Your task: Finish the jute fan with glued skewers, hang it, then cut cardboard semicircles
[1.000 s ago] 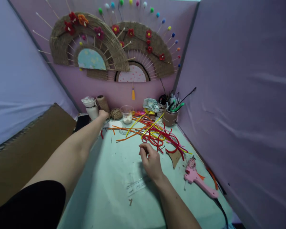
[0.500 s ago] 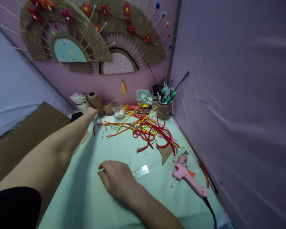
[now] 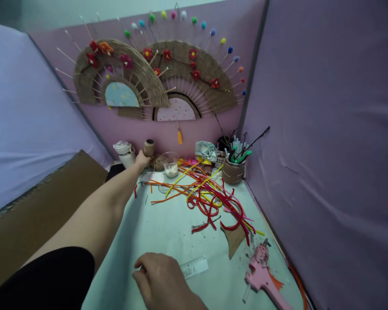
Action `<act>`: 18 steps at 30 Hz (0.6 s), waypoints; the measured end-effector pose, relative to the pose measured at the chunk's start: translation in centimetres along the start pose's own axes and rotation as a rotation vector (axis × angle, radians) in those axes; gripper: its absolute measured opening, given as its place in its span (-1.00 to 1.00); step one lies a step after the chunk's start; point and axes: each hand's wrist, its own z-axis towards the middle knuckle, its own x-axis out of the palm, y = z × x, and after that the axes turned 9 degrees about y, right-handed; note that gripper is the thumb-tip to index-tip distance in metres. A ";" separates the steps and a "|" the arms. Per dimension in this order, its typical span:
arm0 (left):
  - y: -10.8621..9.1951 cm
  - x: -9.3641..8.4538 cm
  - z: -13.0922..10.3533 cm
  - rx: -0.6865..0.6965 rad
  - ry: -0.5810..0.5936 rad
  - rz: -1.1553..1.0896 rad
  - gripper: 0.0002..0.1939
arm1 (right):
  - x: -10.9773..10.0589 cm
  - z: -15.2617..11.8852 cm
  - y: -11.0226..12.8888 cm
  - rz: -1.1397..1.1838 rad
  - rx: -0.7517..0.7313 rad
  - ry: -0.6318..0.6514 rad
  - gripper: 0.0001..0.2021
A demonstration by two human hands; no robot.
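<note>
My left hand (image 3: 142, 160), at the end of an outstretched arm, is closed round the lower part of a brown roll of twine (image 3: 149, 147) at the back of the table. Its fingers are partly hidden. Just left of it stands a white lidded jar (image 3: 125, 155), with a loose bundle of twine (image 3: 156, 162) to the right. My right hand (image 3: 164, 277) rests near the front, loosely curled, with a gap between thumb and forefinger and nothing visible in it. Beside it lies a clear ruler (image 3: 195, 267), partly covered by the hand.
Red, orange and yellow pipe cleaners (image 3: 210, 196) sprawl across the table. A pink glue gun (image 3: 261, 275) lies at the right, near a brown cardboard scrap (image 3: 234, 241). Behind are a clear cup (image 3: 171, 168), a pot of tools (image 3: 233, 171) and a fan-shaped decoration (image 3: 181, 51) on the wall.
The view has tilted up, showing more of the wall. The twine roll, leaning before, now stands more upright and slightly farther from the jar, with my left hand at it. My right hand keeps its curled pose.
</note>
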 end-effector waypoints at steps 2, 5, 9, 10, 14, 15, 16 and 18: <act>0.1 0.0 0.6 -0.028 -0.013 -0.020 -0.38 | 0.4 0.1 -0.2 -0.034 0.011 -0.014 -0.84; 0.6 0.1 1.4 -0.059 -0.026 -0.038 -0.36 | 0.8 0.2 -0.5 -0.106 0.020 -0.035 -0.85; 1.7 0.6 2.1 -0.061 -0.019 -0.049 -0.37 | 0.7 0.3 -0.9 -0.170 0.029 -0.052 -0.87; 1.9 0.8 2.2 -0.063 -0.016 -0.054 -0.38 | 0.5 0.3 -1.0 -0.175 0.042 -0.056 -0.87; 2.6 0.8 2.4 -0.083 0.002 -0.078 -0.35 | -0.1 0.5 -1.2 -0.188 0.113 -0.054 -0.88; 2.7 0.6 2.4 -0.088 0.005 -0.084 -0.34 | -0.3 0.6 -1.2 -0.191 0.126 -0.053 -0.88; 2.7 0.4 2.4 -0.091 0.007 -0.090 -0.33 | -0.4 0.6 -1.2 -0.193 0.134 -0.051 -0.88; 2.7 0.0 2.3 -0.090 0.010 -0.100 -0.33 | -0.6 0.7 -1.1 -0.198 0.142 -0.047 -0.87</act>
